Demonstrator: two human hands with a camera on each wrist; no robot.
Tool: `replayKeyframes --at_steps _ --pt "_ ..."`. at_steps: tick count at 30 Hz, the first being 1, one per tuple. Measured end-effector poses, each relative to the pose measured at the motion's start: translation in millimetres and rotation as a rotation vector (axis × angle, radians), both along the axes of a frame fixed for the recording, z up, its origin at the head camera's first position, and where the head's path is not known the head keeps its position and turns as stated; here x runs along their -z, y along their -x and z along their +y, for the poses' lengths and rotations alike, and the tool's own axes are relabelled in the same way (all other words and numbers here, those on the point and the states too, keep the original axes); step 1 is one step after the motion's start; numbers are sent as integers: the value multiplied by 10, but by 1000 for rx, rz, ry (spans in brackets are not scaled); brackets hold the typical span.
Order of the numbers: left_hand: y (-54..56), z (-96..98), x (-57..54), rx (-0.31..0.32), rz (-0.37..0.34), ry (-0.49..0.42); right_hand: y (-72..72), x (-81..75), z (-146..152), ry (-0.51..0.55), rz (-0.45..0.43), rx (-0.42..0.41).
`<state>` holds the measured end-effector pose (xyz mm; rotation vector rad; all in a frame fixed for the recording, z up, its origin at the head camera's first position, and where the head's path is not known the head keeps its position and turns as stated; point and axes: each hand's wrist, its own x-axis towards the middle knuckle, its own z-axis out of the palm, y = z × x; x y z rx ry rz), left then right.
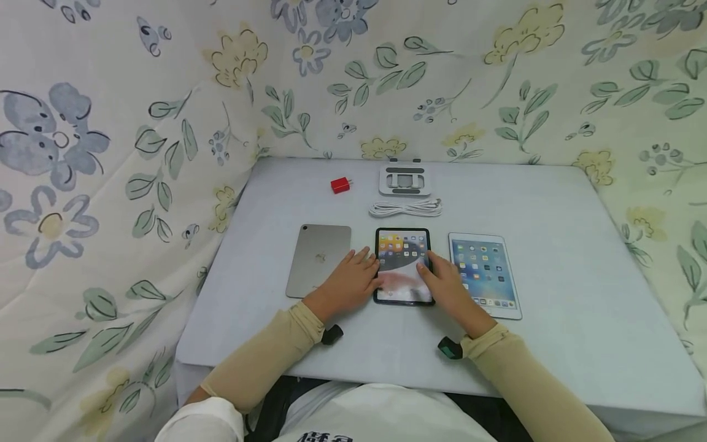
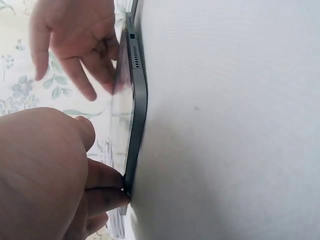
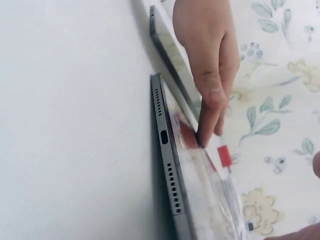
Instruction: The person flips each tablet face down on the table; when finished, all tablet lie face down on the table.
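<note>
In the middle of the table lies a black-rimmed tablet (image 1: 403, 282), screen up and lit with app icons. My left hand (image 1: 350, 279) is at its left edge; in the left wrist view, two fingertips (image 2: 112, 199) touch that edge. My right hand (image 1: 448, 285) is at the right edge, its thumb reaching over the screen. The left wrist view shows that right hand (image 2: 80, 35) with its fingers spread apart. A grey tablet (image 1: 315, 255), back up, lies partly under my left hand. To the right is a white tablet (image 1: 488, 264) with a lit screen, partly covered by my right hand.
Behind the middle tablet lies a bundled white cable (image 1: 405, 209). A white folding stand (image 1: 405, 181) is farther back, with a red charger plug (image 1: 340, 185) to its left. Flowered cloth (image 1: 353, 98) hangs along the back and sides of the white table (image 1: 574, 276).
</note>
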<state>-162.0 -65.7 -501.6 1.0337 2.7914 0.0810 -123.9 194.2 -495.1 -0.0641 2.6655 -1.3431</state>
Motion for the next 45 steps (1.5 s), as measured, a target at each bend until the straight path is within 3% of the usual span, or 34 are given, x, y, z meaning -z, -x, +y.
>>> replayKeyframes --at_steps 4,9,11,14,19,23,27,30,34,39,45 --pt "32 21 -15 -8 -4 23 -38 -160 -13 127 -3 25" --pt "82 65 -52 -27 -37 -8 -72 -376 -112 256 93 -30" --pt "97 87 -86 -37 -49 -83 -83 -457 -188 290 113 -66" --pt "109 99 -193 -40 -57 -271 -86 -522 -310 289 129 -119" --pt "95 32 -405 -52 -93 -595 -47 -474 -469 242 177 -187" --pt "83 -107 -477 -50 -87 -708 -33 -419 -546 186 190 -226" --pt "85 -286 -462 -84 -62 -722 -18 -282 -556 20 144 -249" --pt "87 -408 -405 -150 -63 -727 -14 -133 -527 -117 88 -257" --pt "88 -485 -293 -207 -112 -721 -41 -4 -465 -199 39 -259" --pt "94 -451 -148 -186 -180 -639 -69 24 -388 -248 33 -219" --pt "81 -365 -69 -163 -169 -564 -72 23 -335 -334 32 -215"
